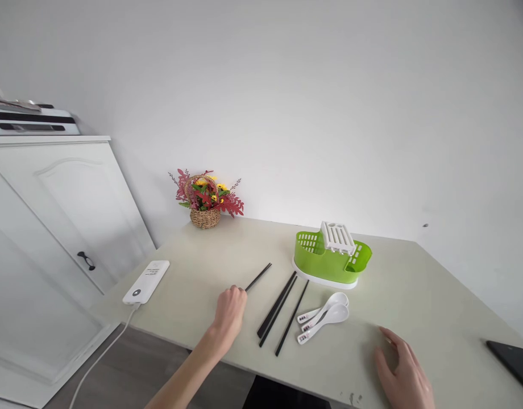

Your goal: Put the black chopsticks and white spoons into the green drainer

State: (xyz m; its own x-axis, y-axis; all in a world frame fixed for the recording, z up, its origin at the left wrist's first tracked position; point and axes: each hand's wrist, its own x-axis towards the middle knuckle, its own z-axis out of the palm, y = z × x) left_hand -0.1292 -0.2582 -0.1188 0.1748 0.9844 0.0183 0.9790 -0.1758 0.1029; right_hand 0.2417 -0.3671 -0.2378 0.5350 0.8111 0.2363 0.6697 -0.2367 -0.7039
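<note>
My left hand (pixel 231 311) is closed around black chopsticks (pixel 259 276), whose tips point away toward the upper right; I cannot tell if it is one or a pair. Right of it, several more black chopsticks (pixel 282 304) lie on the table, one a little apart from the others. Beside them, white spoons (pixel 330 319) rest partly overlapping, handles toward me. A green cutlery holder (pixel 325 266) on a white base stands behind the spoons, with a white slotted rack (pixel 338 237) across its top. My right hand (pixel 402 372) rests at the table's front right, fingers apart, holding nothing.
On the left of the table (pixel 385 301) lies a white power bank (pixel 146 282) with a cable hanging over the edge. A flower basket (pixel 205 218) stands at the back left. A black phone (pixel 513 363) lies far right. A white cabinet (pixel 74 227) borders the left.
</note>
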